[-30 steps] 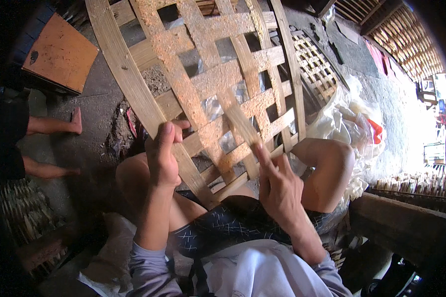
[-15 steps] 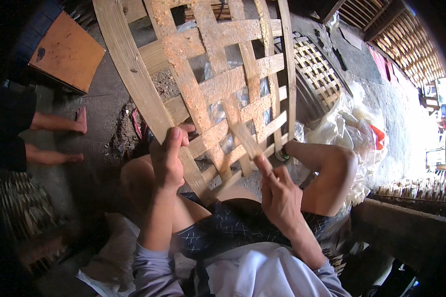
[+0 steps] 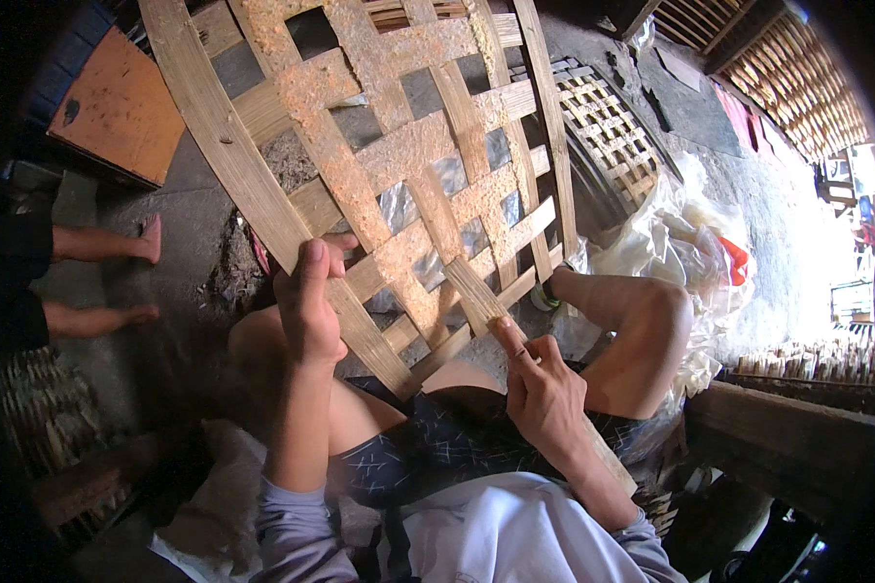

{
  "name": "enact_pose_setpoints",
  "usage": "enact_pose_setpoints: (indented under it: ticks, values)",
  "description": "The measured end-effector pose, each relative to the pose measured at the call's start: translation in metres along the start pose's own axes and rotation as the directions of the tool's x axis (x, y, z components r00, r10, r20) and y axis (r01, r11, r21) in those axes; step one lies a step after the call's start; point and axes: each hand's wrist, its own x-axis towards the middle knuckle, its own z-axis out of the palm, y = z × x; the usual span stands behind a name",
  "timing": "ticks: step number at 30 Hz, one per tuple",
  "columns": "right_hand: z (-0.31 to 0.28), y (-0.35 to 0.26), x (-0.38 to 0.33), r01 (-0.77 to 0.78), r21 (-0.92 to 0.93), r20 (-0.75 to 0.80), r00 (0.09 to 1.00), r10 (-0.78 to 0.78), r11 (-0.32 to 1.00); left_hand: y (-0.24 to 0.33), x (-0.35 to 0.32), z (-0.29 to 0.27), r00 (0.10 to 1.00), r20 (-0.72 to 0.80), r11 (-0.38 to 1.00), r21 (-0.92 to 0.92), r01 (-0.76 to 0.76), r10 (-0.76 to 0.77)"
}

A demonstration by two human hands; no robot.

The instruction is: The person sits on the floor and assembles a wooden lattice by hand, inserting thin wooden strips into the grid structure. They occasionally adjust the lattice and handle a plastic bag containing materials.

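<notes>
A woven lattice panel point(image 3: 420, 155) of flat wooden strips leans up before me, its lower corner by my lap. Crumbly orange-brown residue coats several of its strips. My left hand point(image 3: 311, 311) is closed around the panel's left side strip, thumb on top. In my right hand point(image 3: 546, 389) is a flat wooden stick point(image 3: 474, 296), the index finger stretched along it. The stick's far end lies against the panel's lower part, and its rear end shows beyond my wrist, beside the forearm.
Behind the panel on the right stands another woven lattice point(image 3: 608, 126). Crumpled clear plastic point(image 3: 671, 233) lies beside my right knee. At far left are an orange-brown board point(image 3: 122, 107) and another person's bare feet point(image 3: 149, 240). A wooden beam point(image 3: 787, 442) runs at lower right.
The panel has shifted left and leans more that way, with my left hand still on it. My right hand and the stick have moved slightly down.
</notes>
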Motion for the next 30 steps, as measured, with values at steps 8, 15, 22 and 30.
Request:
enact_pose_setpoints:
  ticks: [8,15,22,30]
  values:
    - [-0.001,-0.010,0.017,0.001,-0.003,-0.097,0.995,-0.001,1.000,0.007,-0.001,0.015,0.997,-0.049,0.998,0.001,0.060,-0.060]
    - [0.002,-0.009,0.011,0.001,0.044,-0.107,0.994,0.003,0.999,0.007,-0.001,0.020,0.997,-0.035,0.997,-0.026,0.074,-0.075]
    - [-0.012,-0.015,0.024,-0.017,0.014,-0.076,0.997,0.018,1.000,0.002,-0.004,0.015,0.992,0.039,0.993,-0.012,0.120,-0.119]
    - [-0.011,-0.018,0.040,-0.019,0.061,-0.094,0.995,0.025,0.998,0.002,-0.005,0.018,0.992,0.084,0.995,0.047,0.087,-0.091]
